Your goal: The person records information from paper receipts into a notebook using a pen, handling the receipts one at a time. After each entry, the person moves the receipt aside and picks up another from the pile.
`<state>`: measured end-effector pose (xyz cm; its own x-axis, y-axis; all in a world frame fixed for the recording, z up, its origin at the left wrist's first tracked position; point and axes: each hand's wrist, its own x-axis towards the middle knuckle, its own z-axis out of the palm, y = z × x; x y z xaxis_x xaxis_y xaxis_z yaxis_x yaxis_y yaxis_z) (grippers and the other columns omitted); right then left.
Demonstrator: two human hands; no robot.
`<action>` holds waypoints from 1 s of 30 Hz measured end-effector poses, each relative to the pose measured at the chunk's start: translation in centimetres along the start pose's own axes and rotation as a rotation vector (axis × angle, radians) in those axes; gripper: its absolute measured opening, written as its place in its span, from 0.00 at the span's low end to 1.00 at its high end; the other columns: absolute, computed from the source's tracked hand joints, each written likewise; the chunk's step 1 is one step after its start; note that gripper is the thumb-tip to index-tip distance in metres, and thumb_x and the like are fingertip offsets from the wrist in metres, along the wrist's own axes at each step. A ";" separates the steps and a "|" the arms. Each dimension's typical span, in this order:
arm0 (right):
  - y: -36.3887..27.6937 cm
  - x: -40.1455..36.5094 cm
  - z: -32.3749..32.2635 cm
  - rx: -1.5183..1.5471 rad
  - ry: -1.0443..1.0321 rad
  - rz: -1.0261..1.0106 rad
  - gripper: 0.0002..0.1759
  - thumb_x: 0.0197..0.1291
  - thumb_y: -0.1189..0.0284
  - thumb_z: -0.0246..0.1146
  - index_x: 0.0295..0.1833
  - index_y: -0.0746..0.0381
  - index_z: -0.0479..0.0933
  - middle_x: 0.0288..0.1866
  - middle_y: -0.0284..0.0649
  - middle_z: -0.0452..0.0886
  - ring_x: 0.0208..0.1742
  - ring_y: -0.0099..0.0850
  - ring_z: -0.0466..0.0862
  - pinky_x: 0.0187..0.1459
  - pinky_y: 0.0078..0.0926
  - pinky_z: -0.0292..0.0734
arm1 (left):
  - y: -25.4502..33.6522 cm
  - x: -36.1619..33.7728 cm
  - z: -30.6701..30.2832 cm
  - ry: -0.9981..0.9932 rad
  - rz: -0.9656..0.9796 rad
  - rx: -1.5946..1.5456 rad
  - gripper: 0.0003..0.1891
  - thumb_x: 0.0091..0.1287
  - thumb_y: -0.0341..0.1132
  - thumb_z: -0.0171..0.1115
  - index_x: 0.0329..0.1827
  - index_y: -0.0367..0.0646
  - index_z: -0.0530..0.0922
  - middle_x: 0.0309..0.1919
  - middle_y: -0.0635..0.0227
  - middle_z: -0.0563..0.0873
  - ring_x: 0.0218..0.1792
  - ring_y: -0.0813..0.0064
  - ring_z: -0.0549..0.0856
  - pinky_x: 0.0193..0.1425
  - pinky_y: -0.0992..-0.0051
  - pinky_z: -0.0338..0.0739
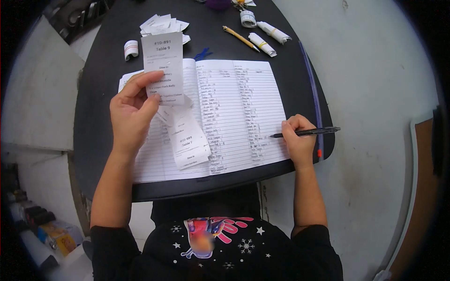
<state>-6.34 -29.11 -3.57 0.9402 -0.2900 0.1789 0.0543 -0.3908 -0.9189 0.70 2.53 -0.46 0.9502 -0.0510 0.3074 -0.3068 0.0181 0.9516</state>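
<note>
My left hand (132, 105) pinches a printed paper receipt (163, 51) headed "#10-891 Table 9", raised over the left page. Under it, more receipts (190, 138), one marked "#10-889 Table 2", lie across the fold of an open lined notebook (267, 98). Columns of handwriting fill much of the right page. At that page's right edge, my right hand (300, 138) is closed round a black pen (318, 132), whose tip points left toward the written lines.
On the black table (103, 89), loose receipts (164, 24) pile at the back, with a small paper roll (131, 49) nearby. At the back right are a tan pen (241, 39) and rolled papers (262, 44). A blue ribbon (203, 54) pokes out above the notebook.
</note>
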 end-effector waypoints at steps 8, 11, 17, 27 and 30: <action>0.4 0.0 0.0 0.040 -0.013 -0.005 0.14 0.52 0.83 0.60 0.19 0.63 0.64 0.18 0.27 0.68 0.22 0.15 0.64 0.25 0.16 0.59 | 0.0 0.0 0.0 0.010 0.002 0.000 0.19 0.54 0.16 0.55 0.50 0.36 0.80 0.50 0.62 0.80 0.45 0.76 0.80 0.52 0.77 0.75; 0.5 0.1 0.0 0.052 -0.021 -0.006 0.15 0.52 0.83 0.60 0.19 0.63 0.64 0.18 0.27 0.67 0.22 0.14 0.64 0.25 0.16 0.59 | -0.1 0.0 0.0 0.010 0.018 0.001 0.20 0.53 0.17 0.55 0.50 0.37 0.80 0.49 0.61 0.81 0.45 0.75 0.80 0.52 0.76 0.75; 0.5 0.0 0.0 0.059 -0.029 -0.006 0.14 0.52 0.82 0.60 0.19 0.63 0.65 0.17 0.27 0.68 0.22 0.14 0.64 0.25 0.17 0.59 | 0.2 -0.1 0.0 0.004 -0.001 0.018 0.18 0.56 0.16 0.54 0.50 0.34 0.79 0.51 0.62 0.79 0.48 0.76 0.80 0.52 0.78 0.74; 0.1 0.0 0.1 0.021 -0.021 -0.056 0.14 0.52 0.81 0.61 0.18 0.63 0.65 0.17 0.28 0.68 0.21 0.15 0.65 0.24 0.18 0.59 | -0.2 0.0 0.0 0.011 -0.014 0.027 0.18 0.56 0.16 0.55 0.50 0.34 0.79 0.51 0.62 0.78 0.47 0.75 0.80 0.52 0.78 0.75; 0.1 0.1 0.2 0.016 -0.019 -0.052 0.14 0.51 0.81 0.61 0.18 0.63 0.65 0.16 0.28 0.68 0.21 0.15 0.65 0.24 0.18 0.59 | -0.2 0.0 0.0 0.007 -0.016 0.011 0.18 0.56 0.16 0.55 0.50 0.34 0.79 0.51 0.62 0.78 0.47 0.75 0.80 0.52 0.78 0.75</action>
<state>-6.24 -29.00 -3.67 0.9422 -0.2528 0.2199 0.1086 -0.3904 -0.9142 0.76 2.54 -0.68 0.9554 -0.0446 0.2921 -0.2921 0.0061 0.9564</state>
